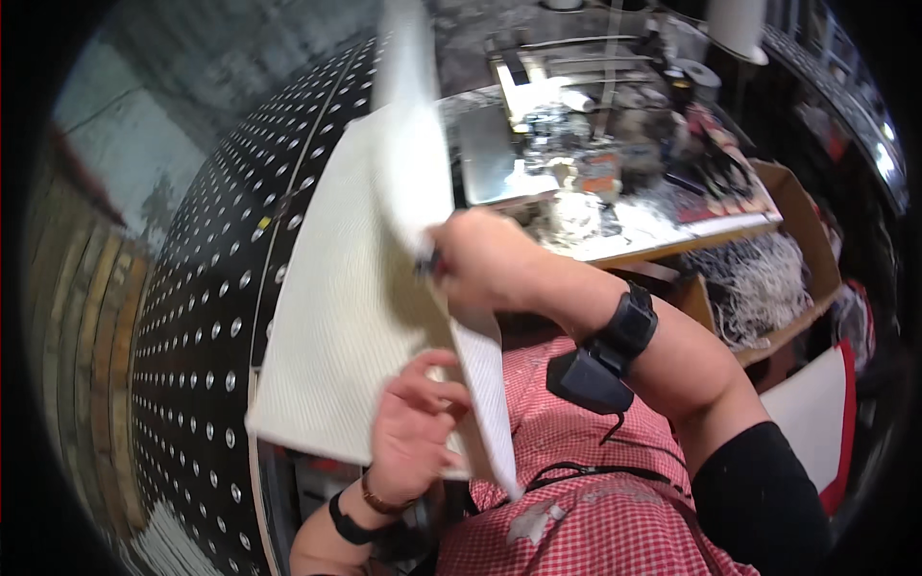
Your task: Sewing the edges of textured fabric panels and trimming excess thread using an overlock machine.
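White fabric piece (336, 317) blurs at its top edge; I see left hand (413, 432) pinching its lower edge, right hand (480, 254) clenched on its fold.

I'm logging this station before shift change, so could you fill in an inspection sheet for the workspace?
Surface: black perforated table, one end of the fabric resting on it.
Job's things: white fabric panel, part lifted and folded.
Clutter: sewing machine bench crowded with small items; cardboard box of white scraps.
Hands: left hand grips the lower fabric edge; right hand pinches the raised fold.
Cables: black cord from a wrist-strapped device.
Surroundings: concrete floor.
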Available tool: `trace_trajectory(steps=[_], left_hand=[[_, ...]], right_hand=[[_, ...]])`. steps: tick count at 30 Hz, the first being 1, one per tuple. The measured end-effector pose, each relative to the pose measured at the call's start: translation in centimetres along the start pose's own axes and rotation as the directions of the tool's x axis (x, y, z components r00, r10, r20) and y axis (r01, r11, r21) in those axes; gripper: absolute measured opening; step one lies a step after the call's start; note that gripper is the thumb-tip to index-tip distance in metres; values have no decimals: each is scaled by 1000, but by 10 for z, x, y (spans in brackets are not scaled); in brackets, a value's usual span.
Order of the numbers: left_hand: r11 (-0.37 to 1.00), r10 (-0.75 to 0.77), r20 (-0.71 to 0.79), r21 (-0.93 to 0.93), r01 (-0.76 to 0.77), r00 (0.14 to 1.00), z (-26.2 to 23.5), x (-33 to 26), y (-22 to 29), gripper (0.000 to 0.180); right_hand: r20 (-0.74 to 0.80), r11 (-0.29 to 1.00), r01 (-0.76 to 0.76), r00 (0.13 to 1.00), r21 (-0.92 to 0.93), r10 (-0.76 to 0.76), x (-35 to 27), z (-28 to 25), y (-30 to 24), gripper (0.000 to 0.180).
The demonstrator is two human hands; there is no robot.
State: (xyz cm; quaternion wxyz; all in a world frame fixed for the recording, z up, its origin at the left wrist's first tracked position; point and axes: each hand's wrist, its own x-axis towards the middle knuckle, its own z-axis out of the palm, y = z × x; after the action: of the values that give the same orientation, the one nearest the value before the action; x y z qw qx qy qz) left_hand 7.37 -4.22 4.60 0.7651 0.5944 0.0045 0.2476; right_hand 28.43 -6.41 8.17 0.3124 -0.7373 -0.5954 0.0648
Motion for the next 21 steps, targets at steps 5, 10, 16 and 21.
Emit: trace_trajectory(steps=[5,10,16,21], left_hand=[[939,80,-532,-245,-243,843,-63,29,13,35],[942,151,-188,-269,-199,971,-1,102,-2,41],[940,250,640,21,-341,726,208,96,-45,49],[760,97,927,165,-629,361,251,65,-62,39]], right_hand=[[177,945,259,939,197,-295,-130,-54,-8,25],[-294,912,208,950,353,-103,-268,-64,3,16],[-433,428,-197,22,882,901,-503,-33,3,15],[-376,413,-13,-443,910,814,-681,53,31,19]])
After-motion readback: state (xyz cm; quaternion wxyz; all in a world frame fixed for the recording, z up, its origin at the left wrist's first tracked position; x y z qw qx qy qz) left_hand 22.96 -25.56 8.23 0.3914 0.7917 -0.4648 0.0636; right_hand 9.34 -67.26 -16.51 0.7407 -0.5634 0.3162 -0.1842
